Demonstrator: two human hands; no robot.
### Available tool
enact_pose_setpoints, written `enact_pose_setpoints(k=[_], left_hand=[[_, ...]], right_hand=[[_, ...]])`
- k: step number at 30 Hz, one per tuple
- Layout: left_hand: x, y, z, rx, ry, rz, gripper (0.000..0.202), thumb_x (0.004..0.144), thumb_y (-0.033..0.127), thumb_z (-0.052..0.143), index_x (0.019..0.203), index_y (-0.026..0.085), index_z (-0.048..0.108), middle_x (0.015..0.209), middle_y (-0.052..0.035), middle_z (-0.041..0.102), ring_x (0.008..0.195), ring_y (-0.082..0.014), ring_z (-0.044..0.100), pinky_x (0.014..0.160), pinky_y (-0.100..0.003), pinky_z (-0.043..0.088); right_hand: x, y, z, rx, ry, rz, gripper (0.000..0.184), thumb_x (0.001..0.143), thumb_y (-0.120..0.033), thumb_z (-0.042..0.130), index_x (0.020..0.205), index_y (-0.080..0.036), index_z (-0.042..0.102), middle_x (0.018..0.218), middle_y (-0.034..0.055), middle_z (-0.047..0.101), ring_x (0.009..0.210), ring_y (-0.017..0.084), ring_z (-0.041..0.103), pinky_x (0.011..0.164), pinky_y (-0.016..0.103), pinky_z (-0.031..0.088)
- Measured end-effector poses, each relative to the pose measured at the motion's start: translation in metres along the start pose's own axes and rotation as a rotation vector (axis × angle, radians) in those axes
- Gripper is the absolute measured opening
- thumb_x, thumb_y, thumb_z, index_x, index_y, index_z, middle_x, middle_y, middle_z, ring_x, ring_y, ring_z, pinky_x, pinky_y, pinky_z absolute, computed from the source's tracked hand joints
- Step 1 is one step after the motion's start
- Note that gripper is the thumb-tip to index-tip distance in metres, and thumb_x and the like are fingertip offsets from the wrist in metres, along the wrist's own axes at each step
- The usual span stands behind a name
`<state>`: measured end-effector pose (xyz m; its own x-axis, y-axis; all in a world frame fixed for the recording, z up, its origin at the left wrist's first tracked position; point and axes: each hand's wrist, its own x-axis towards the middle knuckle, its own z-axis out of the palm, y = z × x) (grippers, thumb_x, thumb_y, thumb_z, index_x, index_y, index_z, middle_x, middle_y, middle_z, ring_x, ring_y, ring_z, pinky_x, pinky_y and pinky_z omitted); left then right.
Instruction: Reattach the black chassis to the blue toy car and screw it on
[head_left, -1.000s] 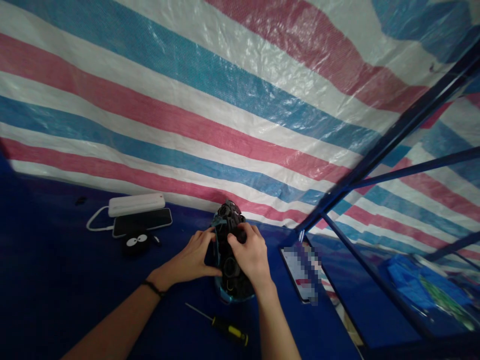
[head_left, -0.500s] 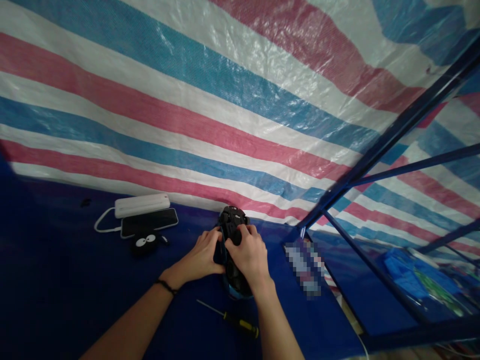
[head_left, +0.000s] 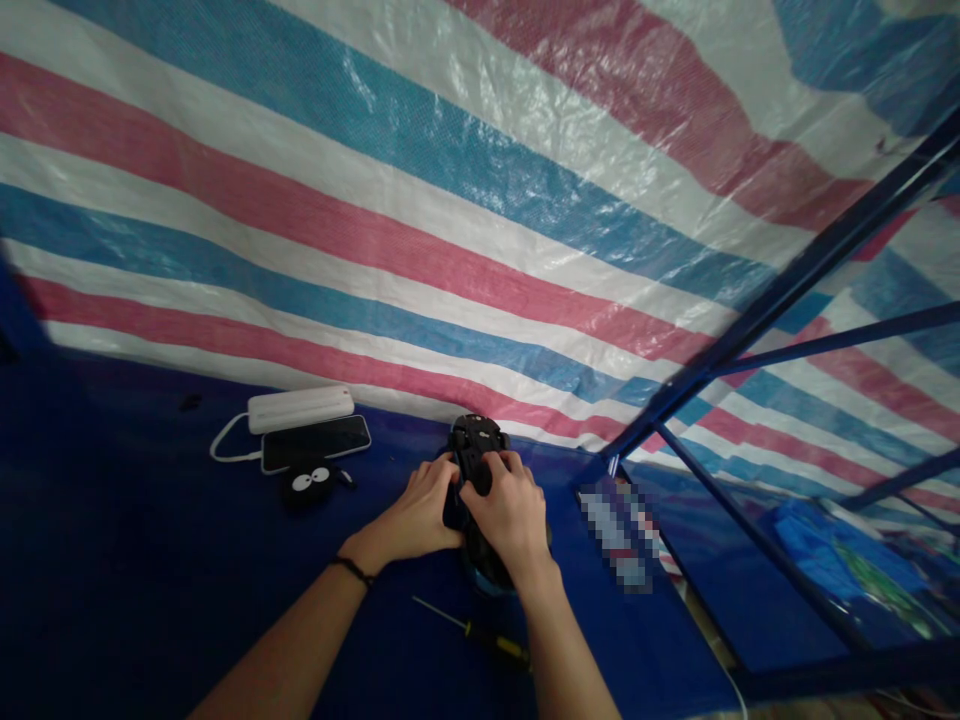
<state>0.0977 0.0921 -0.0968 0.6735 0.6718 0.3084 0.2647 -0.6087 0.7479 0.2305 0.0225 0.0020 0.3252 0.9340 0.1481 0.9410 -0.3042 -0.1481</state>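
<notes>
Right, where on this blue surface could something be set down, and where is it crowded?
Bare blue surface shows left of the left forearm, below the black case with eyes; a narrower patch separates the right forearm from the pixelated item. It's crowded around the black object, between left hand and right hand.

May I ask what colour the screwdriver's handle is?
The handle is black and yellow, in the head view.

Counter [head_left: 187,560]: power bank [head_left: 300,409] left, phone [head_left: 319,444] before it, case [head_left: 306,492] before phone. Toy car [head_left: 477,435] right of these, left hand [head_left: 421,512] on its left side, right hand [head_left: 515,512] over it. Screwdriver [head_left: 491,641] in front.
</notes>
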Motion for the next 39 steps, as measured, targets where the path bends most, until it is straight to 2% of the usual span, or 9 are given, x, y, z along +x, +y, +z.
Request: enact_pose_setpoints(k=[6,10,14,18,24,27,33,39], left_hand=[[0.001,0.001,0.002,0.000,0.013,0.001,0.071,0.066,0.020,0.084,0.126,0.021,0.047,0.155,-0.0174,0.042,0.135,-0.0422,0.048,0.116,-0.060,0.039],[0.001,0.000,0.002,-0.009,0.022,0.004,0.066,0.065,0.021,0.086,0.119,0.020,0.049,0.155,-0.0188,0.043,0.133,-0.0429,0.049,0.113,-0.060,0.042],[0.001,-0.002,0.002,-0.022,0.030,0.006,0.064,0.064,0.021,0.087,0.115,0.021,0.048,0.156,-0.0191,0.040,0.135,-0.0447,0.046,0.114,-0.064,0.040],[-0.002,-0.003,-0.001,-0.062,-0.003,0.049,0.068,0.067,0.019,0.085,0.122,0.021,0.044,0.154,-0.0198,0.040,0.142,-0.0432,0.042,0.119,-0.063,0.036],[-0.002,-0.005,-0.004,-0.140,-0.036,0.118,0.060,0.072,0.006,0.070,0.122,0.021,0.041,0.152,-0.0206,0.041,0.148,-0.0390,0.039,0.123,-0.061,0.034],[-0.001,-0.006,-0.001,-0.174,-0.044,0.148,0.064,0.073,0.005,0.068,0.128,0.020,0.039,0.155,-0.0207,0.037,0.150,-0.0364,0.037,0.125,-0.057,0.034],[-0.001,-0.006,0.004,-0.257,-0.040,0.179,0.078,0.076,0.005,0.067,0.145,0.018,0.033,0.159,-0.0206,0.033,0.155,-0.0353,0.031,0.129,-0.057,0.027],[-0.002,-0.005,0.003,-0.284,-0.049,0.179,0.079,0.076,0.001,0.063,0.147,0.018,0.033,0.161,-0.0198,0.032,0.156,-0.0356,0.031,0.130,-0.059,0.027]], right_hand=[[0.001,0.000,-0.002,0.016,-0.009,0.007,0.032,0.092,-0.037,0.065,0.121,-0.025,0.069,0.134,0.0099,0.065,0.119,0.032,0.065,0.088,0.039,0.052],[0.000,0.001,-0.001,-0.006,0.002,-0.008,0.030,0.092,-0.037,0.064,0.119,-0.025,0.070,0.134,0.0092,0.066,0.124,0.033,0.062,0.089,0.042,0.052],[0.000,0.003,0.003,-0.023,0.011,-0.005,0.030,0.091,-0.037,0.066,0.118,-0.025,0.071,0.133,0.0096,0.066,0.123,0.033,0.063,0.089,0.042,0.052],[0.001,0.001,0.005,-0.029,0.023,0.006,0.031,0.091,-0.038,0.065,0.119,-0.025,0.070,0.130,0.0093,0.067,0.119,0.032,0.064,0.087,0.040,0.052],[0.001,-0.004,0.005,-0.041,0.034,0.045,0.033,0.091,-0.039,0.066,0.120,-0.024,0.069,0.129,0.0103,0.067,0.117,0.033,0.066,0.085,0.040,0.052],[0.001,-0.006,0.004,-0.030,0.030,0.071,0.032,0.090,-0.039,0.067,0.118,-0.023,0.069,0.129,0.0109,0.066,0.115,0.032,0.067,0.085,0.039,0.052],[0.003,-0.010,-0.002,0.016,-0.004,0.116,0.036,0.091,-0.043,0.068,0.121,-0.023,0.068,0.130,0.0104,0.065,0.107,0.031,0.071,0.082,0.038,0.052],[0.003,-0.011,0.002,0.001,0.011,0.113,0.033,0.092,-0.041,0.065,0.119,-0.022,0.069,0.130,0.0110,0.065,0.110,0.032,0.070,0.082,0.038,0.053]])
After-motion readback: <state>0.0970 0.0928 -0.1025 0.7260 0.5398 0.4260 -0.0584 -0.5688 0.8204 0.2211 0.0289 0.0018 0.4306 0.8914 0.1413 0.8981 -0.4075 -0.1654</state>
